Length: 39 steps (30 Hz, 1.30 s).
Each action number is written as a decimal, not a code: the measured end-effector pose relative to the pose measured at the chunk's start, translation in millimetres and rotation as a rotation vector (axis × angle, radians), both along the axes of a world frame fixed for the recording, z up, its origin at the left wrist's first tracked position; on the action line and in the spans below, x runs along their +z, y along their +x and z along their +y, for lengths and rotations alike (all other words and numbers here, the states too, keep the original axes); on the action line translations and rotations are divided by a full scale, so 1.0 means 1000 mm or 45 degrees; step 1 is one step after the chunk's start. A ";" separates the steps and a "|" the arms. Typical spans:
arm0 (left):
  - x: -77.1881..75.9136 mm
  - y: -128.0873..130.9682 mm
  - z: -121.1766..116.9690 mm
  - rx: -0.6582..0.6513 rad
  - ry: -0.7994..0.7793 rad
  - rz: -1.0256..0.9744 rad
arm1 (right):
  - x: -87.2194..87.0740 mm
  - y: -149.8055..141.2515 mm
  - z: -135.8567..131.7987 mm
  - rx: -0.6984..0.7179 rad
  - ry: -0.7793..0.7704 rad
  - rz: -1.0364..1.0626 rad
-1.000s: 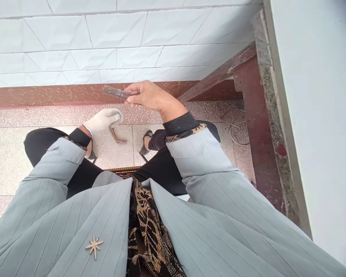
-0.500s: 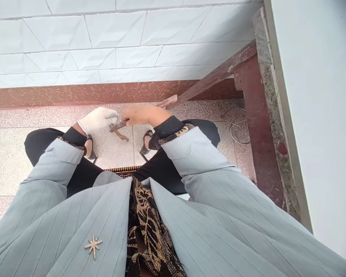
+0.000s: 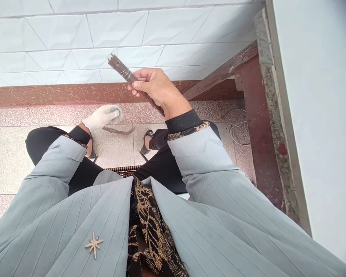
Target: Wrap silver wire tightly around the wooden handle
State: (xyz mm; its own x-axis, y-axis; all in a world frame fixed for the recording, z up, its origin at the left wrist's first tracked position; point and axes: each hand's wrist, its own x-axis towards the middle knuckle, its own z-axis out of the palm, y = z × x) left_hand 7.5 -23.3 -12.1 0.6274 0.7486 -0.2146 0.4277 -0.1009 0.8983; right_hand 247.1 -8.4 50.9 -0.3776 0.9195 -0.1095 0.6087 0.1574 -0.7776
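Holding the wire-wound stick (image 3: pixel 120 67) in the right hand (image 3: pixel 153 86), free end up before the tiled wall (image 3: pixel 75 32); could twist if fingers slacken. Gloved left hand (image 3: pixel 103 117) is lower, can't tell its grip.

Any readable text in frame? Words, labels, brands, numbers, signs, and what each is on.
No readable text anywhere.
Right black shoe: small pale emblem, too small to read.
Wire-wrapped stick in the right hand: no lettering visible.
Gloved left hand: no lettering visible.
Star-shaped brooch: no lettering visible.
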 end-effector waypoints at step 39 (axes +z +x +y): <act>0.001 -0.002 -0.002 -0.169 0.171 0.229 | -0.011 -0.020 -0.012 0.033 0.190 -0.261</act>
